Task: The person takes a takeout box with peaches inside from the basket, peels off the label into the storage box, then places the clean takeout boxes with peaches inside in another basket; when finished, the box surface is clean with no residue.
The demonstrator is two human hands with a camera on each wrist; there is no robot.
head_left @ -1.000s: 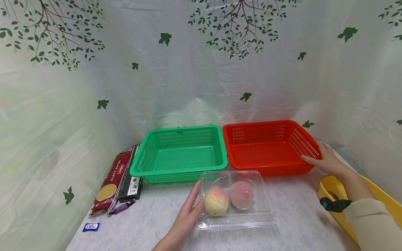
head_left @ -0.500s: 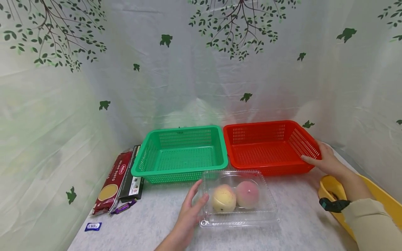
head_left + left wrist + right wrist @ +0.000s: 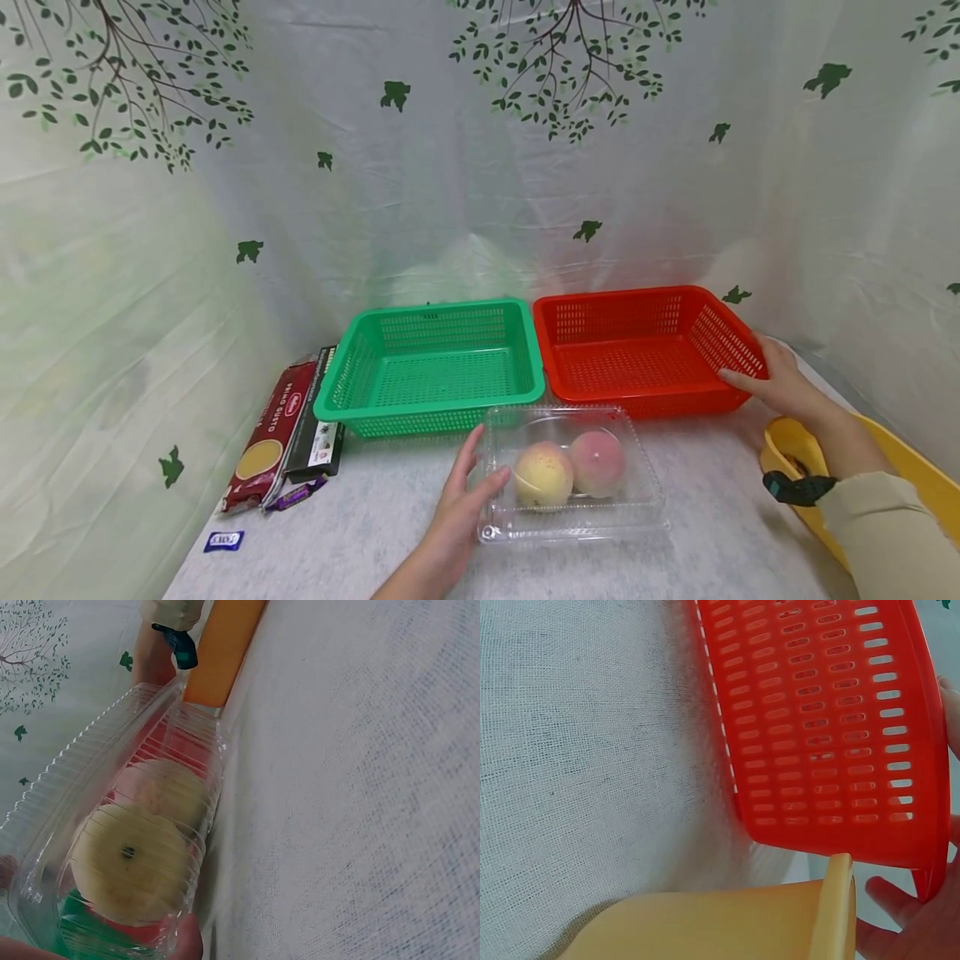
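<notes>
A clear plastic clamshell container (image 3: pixel 570 521) stands in front of the two baskets. Inside, a yellow peach (image 3: pixel 543 475) and a pink peach (image 3: pixel 597 463) sit side by side. My left hand (image 3: pixel 459 508) holds the container's left end, thumb on the near side and fingers toward the far side. In the left wrist view, the thumb (image 3: pixel 189 939) shows at the container's lower corner. My right hand (image 3: pixel 783 379) grips the right rim of the red basket (image 3: pixel 637 408), with the thumb over the rim and the other fingers mostly hidden outside.
A green basket (image 3: pixel 427 414) stands left of the red one. Farther left lie a dark red packet (image 3: pixel 273 429), a black box (image 3: pixel 318 442), a purple-wrapped candy (image 3: pixel 296 494) and a small blue packet (image 3: pixel 223 542). A yellow container (image 3: pixel 817 533) stands under my right forearm.
Both peaches have shifted right inside the container. The container's left end and my left hand have moved slightly right. My right hand has stayed on the basket rim.
</notes>
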